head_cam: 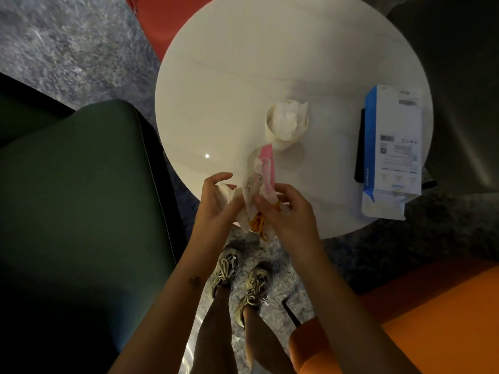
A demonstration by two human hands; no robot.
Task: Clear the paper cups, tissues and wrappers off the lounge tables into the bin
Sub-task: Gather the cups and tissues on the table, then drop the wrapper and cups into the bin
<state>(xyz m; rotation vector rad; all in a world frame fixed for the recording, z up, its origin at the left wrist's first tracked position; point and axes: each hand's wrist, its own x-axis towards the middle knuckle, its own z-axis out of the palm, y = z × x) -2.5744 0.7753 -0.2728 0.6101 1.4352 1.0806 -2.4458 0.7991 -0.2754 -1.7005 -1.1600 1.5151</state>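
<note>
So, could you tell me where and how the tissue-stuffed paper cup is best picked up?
Probably round its side wall below the rim, coming from the near side. The paper cup stands upright on the table, and crumpled tissue fills and overhangs its mouth, so a rim pinch would catch tissue. Both the left hand and right hand hold wrappers now.

green chair, orange chair, grey carpet

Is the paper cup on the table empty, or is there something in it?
Not empty. The cup stands upright on the table, its mouth stuffed with crumpled white tissue that rises above the rim.
</note>
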